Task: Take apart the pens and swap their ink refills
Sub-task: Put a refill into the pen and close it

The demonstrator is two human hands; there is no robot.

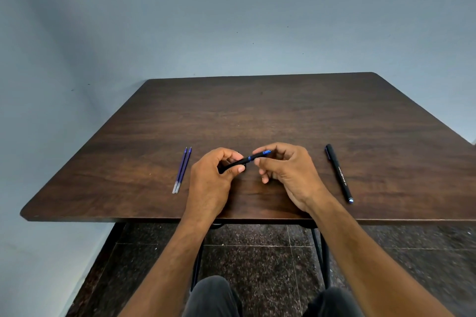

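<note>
Wooden table [257,110], both hands gripping black pen [238,162]

two refills [181,170] left on table [257,110], held pen [244,160] centre, second pen [339,174] right

Plain room: wooden table [257,116], blue-grey wall [231,8], speckled stone floor [257,252].

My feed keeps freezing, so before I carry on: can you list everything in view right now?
refills: 2, purple-blue, side by side on the table left of the hands
held pen: 1, black with blue tip section, between both hands above the table
second pen: 1, black, lying on the table right of the hands
table: 1, dark brown wood, against a grey-blue wall
left hand: 1, grips the pen's barrel
right hand: 1, pinches the pen's blue end
</note>
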